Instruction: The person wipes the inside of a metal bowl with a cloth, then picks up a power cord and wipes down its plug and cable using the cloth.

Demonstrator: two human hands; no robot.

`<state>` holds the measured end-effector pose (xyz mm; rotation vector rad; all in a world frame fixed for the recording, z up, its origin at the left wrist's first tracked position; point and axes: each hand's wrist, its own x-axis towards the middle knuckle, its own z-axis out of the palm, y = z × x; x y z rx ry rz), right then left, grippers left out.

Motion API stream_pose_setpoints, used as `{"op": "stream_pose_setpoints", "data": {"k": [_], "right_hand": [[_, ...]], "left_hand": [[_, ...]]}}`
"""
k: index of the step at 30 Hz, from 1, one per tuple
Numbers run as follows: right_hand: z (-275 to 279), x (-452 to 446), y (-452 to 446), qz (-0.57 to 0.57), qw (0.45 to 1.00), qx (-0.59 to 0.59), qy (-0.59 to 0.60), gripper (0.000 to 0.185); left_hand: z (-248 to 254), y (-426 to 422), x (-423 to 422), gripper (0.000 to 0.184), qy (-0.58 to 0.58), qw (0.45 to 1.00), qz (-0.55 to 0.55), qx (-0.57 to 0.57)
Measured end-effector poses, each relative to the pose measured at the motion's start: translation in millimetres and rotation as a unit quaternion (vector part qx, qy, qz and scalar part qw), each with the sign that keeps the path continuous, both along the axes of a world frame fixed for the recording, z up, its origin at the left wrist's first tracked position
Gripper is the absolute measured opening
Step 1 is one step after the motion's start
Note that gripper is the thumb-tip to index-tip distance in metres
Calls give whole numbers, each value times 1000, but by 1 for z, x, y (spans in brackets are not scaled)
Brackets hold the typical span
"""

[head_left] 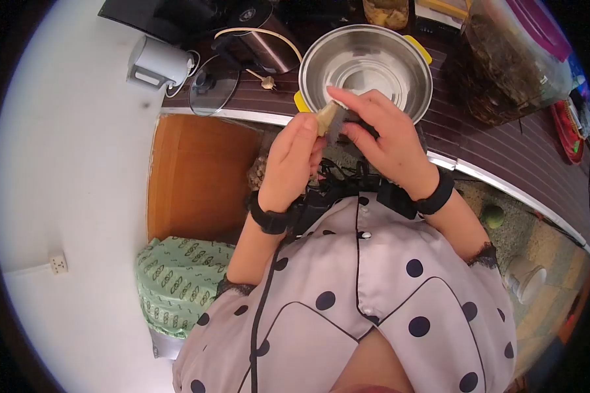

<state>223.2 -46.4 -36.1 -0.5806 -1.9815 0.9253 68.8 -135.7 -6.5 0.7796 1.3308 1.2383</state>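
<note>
My left hand (291, 157) is closed on a small pale yellowish piece (325, 118), which looks like a piece of root or vegetable. My right hand (392, 143) pinches a flat grey tool (337, 126), its edge against the pale piece. Both hands are raised close together at the counter's front edge, just before a round steel pot (312, 68) with yellow handles. Inside, the pot's bottom shows shiny metal. The exact shape of the grey tool is partly hidden by my fingers.
On the dark striped counter (259, 99) stand a glass lid (214, 88), a white kettle (156, 64), a dark steel kettle (278, 46) and a plug. A large jar (505, 72) with a purple lid is at the right. Below are a green patterned cover (180, 285) and a white bucket (526, 280).
</note>
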Motion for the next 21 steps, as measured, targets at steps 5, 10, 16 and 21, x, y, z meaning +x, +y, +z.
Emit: {"op": "stream_pose_setpoints", "data": {"k": [5, 10, 16, 21], "right_hand": [[3, 0, 1, 67, 995, -56, 47, 42], [6, 2, 3, 83, 988, -104, 74, 29], [12, 1, 1, 71, 975, -196, 71, 19], [16, 8, 6, 110, 980, -166, 14, 25]], "left_hand": [[-4, -1, 2, 28, 159, 986, -26, 49], [-1, 2, 6, 26, 320, 935, -39, 150], [0, 5, 6, 24, 372, 914, -58, 153], [-4, 2, 7, 29, 210, 972, -29, 100]]}}
